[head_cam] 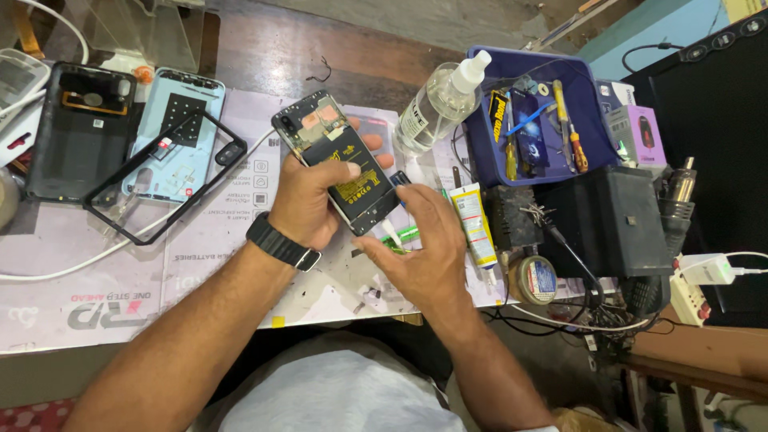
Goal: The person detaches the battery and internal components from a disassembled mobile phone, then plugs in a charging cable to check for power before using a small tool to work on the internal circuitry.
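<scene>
My left hand [308,200], with a black watch on its wrist, grips an opened smartphone [336,156] with its back cover off, showing a black battery with yellow print. The phone is tilted above the work mat. My right hand [424,240] is at the phone's lower end, fingers curled near a white cable plug [390,232] and a small dark part at the phone's bottom edge. A green tool [408,236] lies just under my right hand. Whether the right fingers pinch anything is hard to tell.
A light blue phone back [172,120], a black frame [152,180] and a dark back cover [80,128] lie at left. A clear spray bottle [436,104], a blue tray of screwdrivers [536,120], a glue tube [474,220], a black box [616,220] and a power strip [690,296] stand at right.
</scene>
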